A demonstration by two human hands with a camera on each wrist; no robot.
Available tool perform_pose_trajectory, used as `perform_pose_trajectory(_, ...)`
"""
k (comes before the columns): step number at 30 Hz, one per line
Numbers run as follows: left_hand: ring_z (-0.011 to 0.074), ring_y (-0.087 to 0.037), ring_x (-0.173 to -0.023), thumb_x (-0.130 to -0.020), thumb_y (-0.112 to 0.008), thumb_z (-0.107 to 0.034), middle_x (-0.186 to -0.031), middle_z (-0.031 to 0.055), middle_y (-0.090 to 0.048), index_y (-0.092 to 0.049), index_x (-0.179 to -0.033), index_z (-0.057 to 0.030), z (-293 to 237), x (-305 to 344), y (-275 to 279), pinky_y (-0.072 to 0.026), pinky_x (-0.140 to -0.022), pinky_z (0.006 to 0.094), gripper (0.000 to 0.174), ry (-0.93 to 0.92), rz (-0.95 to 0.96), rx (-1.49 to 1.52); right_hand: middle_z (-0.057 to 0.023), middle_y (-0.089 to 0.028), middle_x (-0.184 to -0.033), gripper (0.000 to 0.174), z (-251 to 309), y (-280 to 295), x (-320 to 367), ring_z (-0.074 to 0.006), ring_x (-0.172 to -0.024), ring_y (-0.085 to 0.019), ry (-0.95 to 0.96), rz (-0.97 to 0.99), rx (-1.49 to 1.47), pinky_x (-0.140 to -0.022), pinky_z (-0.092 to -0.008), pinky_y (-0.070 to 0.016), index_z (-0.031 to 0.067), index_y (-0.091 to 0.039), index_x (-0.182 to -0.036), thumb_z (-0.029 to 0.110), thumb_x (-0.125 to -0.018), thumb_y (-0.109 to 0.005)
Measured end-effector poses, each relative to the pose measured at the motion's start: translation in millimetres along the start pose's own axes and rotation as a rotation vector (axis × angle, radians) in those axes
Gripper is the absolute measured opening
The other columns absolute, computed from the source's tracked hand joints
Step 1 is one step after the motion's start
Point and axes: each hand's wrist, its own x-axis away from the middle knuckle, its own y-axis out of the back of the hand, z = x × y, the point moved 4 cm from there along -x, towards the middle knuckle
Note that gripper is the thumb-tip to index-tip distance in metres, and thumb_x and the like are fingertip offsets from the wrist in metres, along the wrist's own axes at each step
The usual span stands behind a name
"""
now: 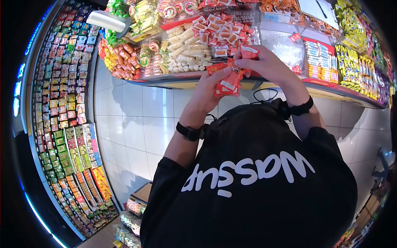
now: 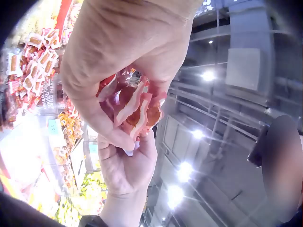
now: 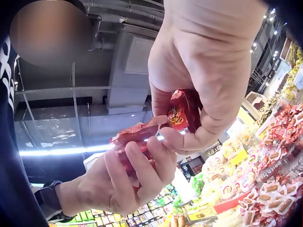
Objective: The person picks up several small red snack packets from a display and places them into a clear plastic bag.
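Several small red packets [image 1: 228, 84] are bunched in the left hand [image 1: 209, 89], held in front of the body near the display's edge. In the left wrist view its fingers curl round the packets [image 2: 135, 111]. The right hand [image 1: 264, 64] grips a red and white packet [image 1: 249, 52] just above and beside that bunch. In the right wrist view the right hand [image 3: 203, 80] has thumb and fingers round a red packet [image 3: 182, 111], and the left hand [image 3: 123, 184] holds its bunch close below.
A display counter with bins of wrapped sweets [image 1: 186, 43] and a heap of red-wrapped pieces [image 1: 225, 31] runs across the front. A white cylinder [image 1: 106, 21] stands at its left end. Shelves of packets [image 1: 66, 91] line the far left. Tiled floor [image 1: 132, 124] lies between.
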Motion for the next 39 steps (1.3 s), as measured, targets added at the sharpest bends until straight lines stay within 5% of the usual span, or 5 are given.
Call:
perform_pose_trajectory(16,0.0249,-0.070,-0.084,-0.087,-0.064,-0.013,-0.106,0.0160,-0.066,-0.052,-0.121,0.0018,6,-17,-27,-0.0593,-0.067,0.0371,0.039,0.026,-0.017,-0.175,-0.0015,-0.062,-0.082,0.019,-9,23,-3,-0.0074,-0.071,-0.058,0.009,0.014,0.207,-0.067,-0.0235,-0.0483,0.0022,-0.063,-0.099,0.020,-0.092,-0.064)
perform_pose_trajectory(28,0.0269,-0.069,-0.087,-0.084,-0.064,-0.006,-0.100,0.0148,-0.067,-0.053,-0.119,0.0025,21,-88,-90,-0.0595,-0.073,0.0419,0.038,-0.076,-0.010,0.141,0.0019,-0.052,-0.066,0.054,-21,131,4,-0.0062,-0.055,-0.039,-0.018,-0.102,0.042,-0.054,-0.0217,-0.0323,0.0056,-0.063,-0.119,0.043,-0.104,-0.027)
perform_pose_trajectory(31,0.0268,-0.069,-0.088,-0.085,-0.064,-0.005,-0.100,0.0142,-0.066,-0.053,-0.118,0.0026,30,-113,-112,-0.0593,-0.075,0.0425,0.036,-0.102,-0.012,0.170,0.0031,-0.046,-0.064,0.053,-12,156,13,-0.0059,-0.054,-0.038,0.043,-0.184,0.128,-0.054,-0.0209,-0.0313,0.0067,-0.062,-0.121,0.043,-0.104,-0.028)
perform_pose_trajectory(35,0.0271,-0.069,-0.090,-0.086,-0.062,-0.005,-0.100,0.0140,-0.067,-0.054,-0.114,0.0033,37,-144,-137,-0.0587,-0.077,0.0417,0.031,-0.175,-0.102,0.221,0.0010,-0.053,-0.078,0.034,-7,200,25,-0.0046,-0.071,-0.047,-0.035,-0.222,0.093,-0.062,-0.0215,-0.0390,0.0057,-0.067,-0.110,0.035,-0.097,-0.055)
perform_pose_trajectory(39,0.0279,-0.068,-0.091,-0.086,-0.063,-0.007,-0.099,0.0142,-0.067,-0.055,-0.112,0.0035,48,-163,-149,-0.0585,-0.076,0.0422,0.029,-0.157,-0.103,0.209,0.0041,-0.051,-0.064,0.022,-15,237,33,-0.0023,-0.056,-0.044,0.007,-0.210,0.215,-0.050,-0.0216,-0.0313,0.0041,-0.066,-0.099,0.024,-0.092,-0.065)
